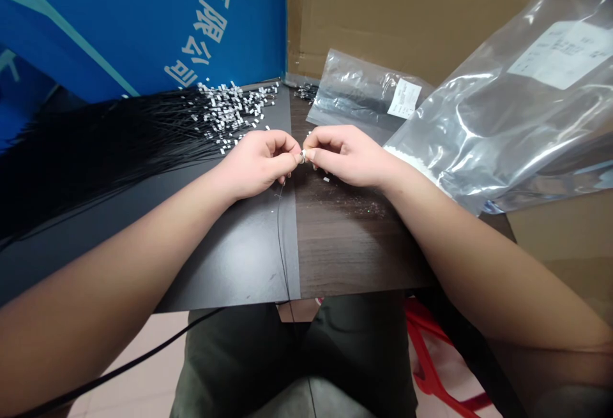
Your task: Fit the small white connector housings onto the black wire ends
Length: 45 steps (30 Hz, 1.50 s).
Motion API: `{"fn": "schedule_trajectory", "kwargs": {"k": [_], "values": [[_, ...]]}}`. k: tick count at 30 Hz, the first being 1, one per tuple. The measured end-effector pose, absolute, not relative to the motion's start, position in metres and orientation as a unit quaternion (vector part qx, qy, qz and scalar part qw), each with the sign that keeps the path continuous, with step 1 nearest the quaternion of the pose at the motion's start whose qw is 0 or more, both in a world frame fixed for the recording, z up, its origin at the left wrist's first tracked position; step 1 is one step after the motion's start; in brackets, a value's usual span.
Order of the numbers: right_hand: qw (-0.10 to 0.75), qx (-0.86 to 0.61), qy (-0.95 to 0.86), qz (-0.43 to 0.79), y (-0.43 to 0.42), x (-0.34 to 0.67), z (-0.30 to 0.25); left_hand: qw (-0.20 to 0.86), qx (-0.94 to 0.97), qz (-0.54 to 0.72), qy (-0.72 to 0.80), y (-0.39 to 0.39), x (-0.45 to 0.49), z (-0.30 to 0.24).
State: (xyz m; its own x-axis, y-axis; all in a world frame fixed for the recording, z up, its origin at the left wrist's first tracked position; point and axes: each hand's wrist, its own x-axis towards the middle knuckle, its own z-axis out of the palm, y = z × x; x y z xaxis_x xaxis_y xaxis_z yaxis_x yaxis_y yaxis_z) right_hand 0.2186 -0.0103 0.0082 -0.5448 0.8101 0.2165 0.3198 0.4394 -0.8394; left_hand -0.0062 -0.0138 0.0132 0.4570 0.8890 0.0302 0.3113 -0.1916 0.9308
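My left hand [258, 163] and my right hand [345, 156] meet above the table, fingertips pinching a tiny silver metal part [302, 157] between them. A thin black cable [280, 233] hangs from my left hand down past the table edge. To the left of my left hand lies a large bundle of thin black cables [119, 150], their ends fanned out with small white-and-metal connectors [234, 111]. A few loose white bits [326, 179] lie just below my right hand.
The bundle rests on a black sheet [230, 258] over a dark wood-grain table [345, 239]. Clear plastic bags [364, 89] [507, 105] with white labels lie at the right. A cardboard box [383, 16] and a blue printed board [134, 22] stand behind. A red stool [426, 354] shows below.
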Motion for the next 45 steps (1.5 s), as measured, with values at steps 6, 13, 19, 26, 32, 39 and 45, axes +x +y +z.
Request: {"fn": "schedule_trajectory", "kwargs": {"k": [6,13,19,26,32,39,45], "values": [[0.312,-0.358,-0.784,0.400,-0.0106,0.2193,0.0085,0.474,0.710,0.307,0.420,-0.0136,-0.0062,0.0126],[0.332,-0.363,-0.768,0.410,-0.0089,0.2194,0.0077,0.489,0.693,0.316,0.425,-0.0143,-0.0054,0.0156],[0.337,-0.385,-0.755,0.410,-0.0092,0.2196,0.0081,0.492,0.683,0.318,0.437,-0.0139,-0.0053,0.0159],[0.325,-0.384,-0.766,0.400,-0.0099,0.2189,0.0060,0.494,0.696,0.294,0.429,-0.0144,-0.0046,0.0170],[0.320,-0.376,-0.778,0.389,-0.0143,0.2172,0.0081,0.534,0.683,0.283,0.411,-0.0168,-0.0044,0.0183],[0.344,-0.377,-0.772,0.379,-0.0119,0.2168,0.0056,0.525,0.698,0.289,0.392,-0.0155,-0.0060,0.0140],[0.351,-0.376,-0.756,0.406,-0.0111,0.2168,0.0062,0.531,0.699,0.290,0.381,-0.0158,-0.0075,0.0135]]}}
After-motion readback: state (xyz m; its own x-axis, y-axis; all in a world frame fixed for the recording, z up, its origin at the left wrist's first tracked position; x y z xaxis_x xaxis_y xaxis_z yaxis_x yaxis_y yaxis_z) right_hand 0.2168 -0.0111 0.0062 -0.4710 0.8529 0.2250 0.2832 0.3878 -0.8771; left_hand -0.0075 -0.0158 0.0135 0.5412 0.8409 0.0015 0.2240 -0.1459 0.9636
